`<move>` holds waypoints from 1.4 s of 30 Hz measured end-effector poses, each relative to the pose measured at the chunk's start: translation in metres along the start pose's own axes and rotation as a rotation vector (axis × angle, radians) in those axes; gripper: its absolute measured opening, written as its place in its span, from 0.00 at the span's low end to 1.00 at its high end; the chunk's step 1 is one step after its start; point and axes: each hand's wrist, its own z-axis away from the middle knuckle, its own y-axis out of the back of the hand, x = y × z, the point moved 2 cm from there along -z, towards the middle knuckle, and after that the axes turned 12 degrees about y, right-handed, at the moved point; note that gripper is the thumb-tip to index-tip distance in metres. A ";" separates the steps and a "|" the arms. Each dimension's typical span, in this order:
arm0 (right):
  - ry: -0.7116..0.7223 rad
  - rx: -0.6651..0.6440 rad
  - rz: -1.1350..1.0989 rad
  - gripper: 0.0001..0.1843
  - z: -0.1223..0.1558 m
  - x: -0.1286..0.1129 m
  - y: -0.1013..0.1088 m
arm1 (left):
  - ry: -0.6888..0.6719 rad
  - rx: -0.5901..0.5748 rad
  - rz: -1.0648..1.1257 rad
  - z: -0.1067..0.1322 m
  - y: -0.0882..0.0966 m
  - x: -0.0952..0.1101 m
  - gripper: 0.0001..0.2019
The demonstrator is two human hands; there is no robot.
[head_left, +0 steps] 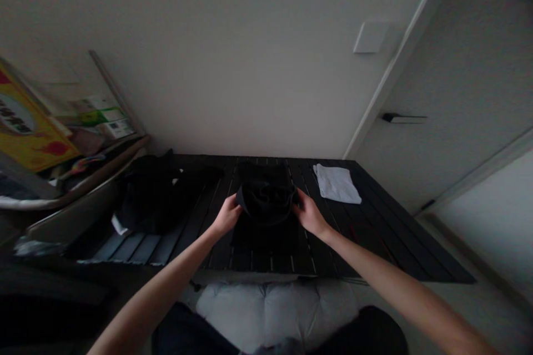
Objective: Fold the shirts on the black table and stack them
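Lengthwise, the black cloth (266,202) points toward the wall (250,83)

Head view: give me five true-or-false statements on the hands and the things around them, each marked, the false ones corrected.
1. The left hand and the right hand both hold the black cloth between them. True.
2. A folded pale cloth touches the right hand. False: it lies apart, further right.
3. The slatted table is white. False: it is dark.
4. A yellow printed package is at the view's left edge. True.
5. The door handle is left of the hands. False: it is on the right.
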 end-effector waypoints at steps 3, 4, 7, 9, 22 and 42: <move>0.007 0.067 0.094 0.22 -0.058 0.023 0.009 | -0.035 0.026 0.092 -0.066 0.004 0.015 0.15; -0.018 0.094 0.144 0.22 -0.079 0.032 0.012 | -0.045 0.047 0.101 -0.088 0.005 0.021 0.16; -0.213 0.137 0.305 0.23 -0.127 0.062 0.014 | -0.028 0.214 -0.008 -0.145 0.009 0.029 0.21; -0.369 0.129 0.435 0.27 -0.141 0.080 0.009 | 0.084 0.336 -0.172 -0.165 0.009 0.023 0.28; -0.545 -0.276 0.764 0.36 -0.077 0.124 -0.046 | 0.331 0.311 -0.973 -0.119 -0.019 -0.059 0.34; -0.408 -0.139 0.738 0.25 -0.099 0.119 -0.045 | 0.227 0.262 -0.531 -0.151 -0.040 -0.053 0.33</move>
